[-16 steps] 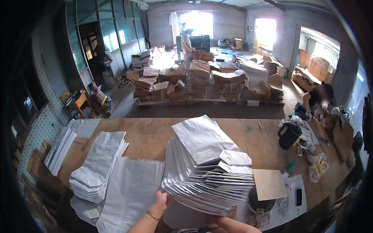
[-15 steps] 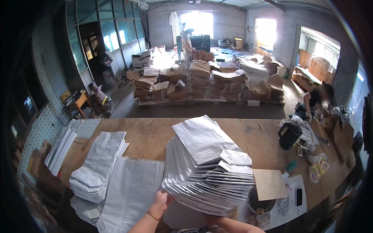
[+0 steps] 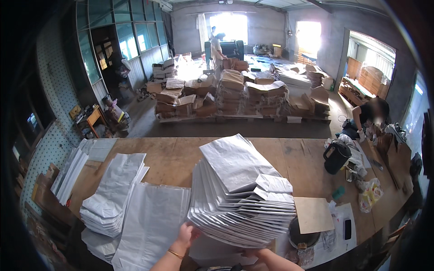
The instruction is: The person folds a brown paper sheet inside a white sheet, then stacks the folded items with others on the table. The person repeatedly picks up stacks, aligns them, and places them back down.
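In my head view, a fanned stack of creased white paper bags stands near the plywood bench's front edge; my left hand curls beside it, my right hand sits half-hidden below, both grips unclear.

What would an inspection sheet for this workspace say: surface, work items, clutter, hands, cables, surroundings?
Surface: brown wooden table.
Work items: tall fanned stack of white folded paper bags; smaller white paper-bag stack farther left; flat white paper bags between them.
Clutter: black plastic jug, black rectangular phone, square tan board partly covering a dark round container.
Hands: left hand, grip at the fanned stack's near-left edge; right hand at its near edge, fingers partly hidden.
Cables: thin dark loop near the dark-clothed co-worker at right, possibly a cable.
Surroundings: brown paper stacks beyond the table; light-clothed person standing behind them.
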`<act>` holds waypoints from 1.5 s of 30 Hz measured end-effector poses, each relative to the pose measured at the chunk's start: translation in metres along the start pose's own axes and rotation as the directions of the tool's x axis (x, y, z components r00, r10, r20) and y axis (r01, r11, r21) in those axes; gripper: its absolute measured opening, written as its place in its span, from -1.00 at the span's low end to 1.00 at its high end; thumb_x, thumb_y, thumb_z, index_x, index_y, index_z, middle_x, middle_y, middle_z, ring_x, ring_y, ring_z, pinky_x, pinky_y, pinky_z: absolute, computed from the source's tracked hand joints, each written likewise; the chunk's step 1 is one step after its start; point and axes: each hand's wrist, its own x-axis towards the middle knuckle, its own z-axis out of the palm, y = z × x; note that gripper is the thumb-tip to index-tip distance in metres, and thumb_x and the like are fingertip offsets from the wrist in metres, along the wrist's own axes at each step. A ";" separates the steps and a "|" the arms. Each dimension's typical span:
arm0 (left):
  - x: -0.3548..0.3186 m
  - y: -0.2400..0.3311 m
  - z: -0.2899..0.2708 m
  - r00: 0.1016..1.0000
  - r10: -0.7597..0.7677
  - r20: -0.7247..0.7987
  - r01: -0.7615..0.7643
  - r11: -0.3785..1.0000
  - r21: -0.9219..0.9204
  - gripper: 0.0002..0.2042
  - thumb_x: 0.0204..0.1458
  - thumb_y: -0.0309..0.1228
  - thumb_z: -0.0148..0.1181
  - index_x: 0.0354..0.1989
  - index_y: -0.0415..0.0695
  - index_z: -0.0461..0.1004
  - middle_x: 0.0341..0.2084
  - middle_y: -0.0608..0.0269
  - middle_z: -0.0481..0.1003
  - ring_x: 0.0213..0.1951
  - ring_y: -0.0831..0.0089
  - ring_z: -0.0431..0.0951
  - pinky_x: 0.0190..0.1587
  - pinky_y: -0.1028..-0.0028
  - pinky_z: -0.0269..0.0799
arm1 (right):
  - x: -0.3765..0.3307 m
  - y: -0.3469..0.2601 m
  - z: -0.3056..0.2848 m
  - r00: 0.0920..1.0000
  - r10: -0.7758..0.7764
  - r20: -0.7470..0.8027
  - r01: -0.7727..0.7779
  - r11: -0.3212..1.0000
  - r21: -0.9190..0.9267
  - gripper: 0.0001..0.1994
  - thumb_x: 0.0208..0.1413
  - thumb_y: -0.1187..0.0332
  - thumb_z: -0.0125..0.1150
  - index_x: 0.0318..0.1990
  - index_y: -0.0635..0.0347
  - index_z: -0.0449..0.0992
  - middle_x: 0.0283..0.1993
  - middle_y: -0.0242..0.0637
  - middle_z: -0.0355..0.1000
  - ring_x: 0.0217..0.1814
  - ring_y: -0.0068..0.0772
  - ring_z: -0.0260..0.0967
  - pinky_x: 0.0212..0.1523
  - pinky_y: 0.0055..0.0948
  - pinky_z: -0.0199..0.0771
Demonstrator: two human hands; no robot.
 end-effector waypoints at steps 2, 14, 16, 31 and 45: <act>-0.011 -0.008 -0.017 0.996 0.071 0.046 -0.072 0.997 0.009 -0.81 0.02 -0.53 -0.18 -0.21 -0.26 0.30 -0.56 0.05 0.46 -0.56 0.28 0.49 -0.47 0.38 0.45 | -0.005 -0.017 -0.008 0.978 -0.206 0.019 0.154 0.668 -0.728 -0.44 -0.03 -0.05 0.10 0.05 0.12 0.33 0.14 -0.10 0.21 0.23 -0.15 0.04 0.22 -0.25 -0.04; -0.033 -0.159 -0.108 0.798 -0.497 0.342 0.448 0.868 0.214 -0.72 0.11 -0.48 -0.20 -0.04 -0.16 0.36 -0.08 0.07 0.39 -0.16 0.27 0.46 -0.10 0.31 0.40 | 0.026 0.028 0.015 0.800 -0.447 -0.400 0.235 0.848 -0.475 -0.36 -0.07 -0.11 0.10 0.10 0.11 0.28 0.19 -0.16 0.17 0.23 -0.06 0.02 0.23 -0.24 -0.05; -0.028 -0.164 -0.107 0.763 -0.527 0.374 0.516 0.845 0.137 -0.72 0.10 -0.49 -0.19 -0.05 -0.18 0.37 -0.07 0.05 0.39 -0.14 0.25 0.46 -0.10 0.30 0.39 | 0.022 0.018 0.014 0.846 -0.382 -0.373 0.135 0.829 -0.543 -0.37 -0.05 -0.09 0.05 0.14 0.07 0.24 0.25 -0.21 0.08 0.29 -0.14 -0.06 0.28 -0.27 -0.15; 0.026 -0.195 -0.104 0.931 -0.023 -0.365 0.250 0.769 0.588 -0.71 -0.10 -0.51 -0.07 -0.24 -0.46 0.41 -0.33 -0.08 0.49 -0.29 0.17 0.52 -0.37 0.32 0.38 | 0.099 0.226 -0.015 0.787 -0.197 -0.585 0.045 0.964 -0.264 -0.26 -0.08 -0.07 0.07 0.23 0.10 0.07 0.30 -0.17 -0.05 0.37 -0.26 -0.23 0.31 -0.37 -0.23; 0.009 0.003 0.021 0.970 0.065 -0.233 -0.032 0.989 0.142 -0.74 -0.11 -0.64 -0.24 -0.20 -0.34 0.26 -0.47 0.07 0.41 -0.54 0.31 0.48 -0.59 0.37 0.47 | 0.013 0.035 0.074 0.758 -0.607 -0.239 0.127 0.497 -0.858 -0.40 -0.04 0.19 -0.04 0.16 0.31 0.10 0.20 0.11 0.03 0.27 -0.04 -0.03 0.21 -0.06 -0.03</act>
